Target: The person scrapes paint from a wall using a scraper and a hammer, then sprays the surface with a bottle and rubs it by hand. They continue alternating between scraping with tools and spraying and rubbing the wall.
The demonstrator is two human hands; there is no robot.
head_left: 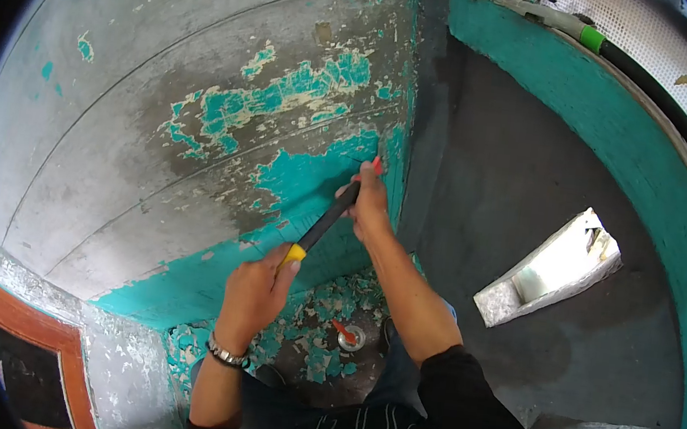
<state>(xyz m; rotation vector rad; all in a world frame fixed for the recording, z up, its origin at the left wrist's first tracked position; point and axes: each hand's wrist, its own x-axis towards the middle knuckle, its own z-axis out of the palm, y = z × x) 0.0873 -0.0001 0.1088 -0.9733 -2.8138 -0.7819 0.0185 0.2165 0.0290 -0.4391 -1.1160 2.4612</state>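
Observation:
My left hand (pixel 256 293) is closed round the yellow lower end of a scraper (pixel 328 221) with a long black handle. My right hand (pixel 367 200) grips its upper end, close to the wall, where a red part pokes out past the fingers. The blade is hidden. In front of me the wall (pixel 169 37) is bare grey in most places, with turquoise paint (pixel 309 182) left in ragged patches. Both hands are over the lower turquoise patch, near the inner corner. A metal watch (pixel 226 355) is on my left wrist.
Peeled paint flakes (pixel 315 362) litter the floor below, around a round silvery item (pixel 353 339) with an orange-red piece. To the right, a torn whitish box-like piece (pixel 551 270) lies on a dark surface (pixel 501 147). A curved turquoise band (pixel 620 135) and black hose (pixel 665 98) border it.

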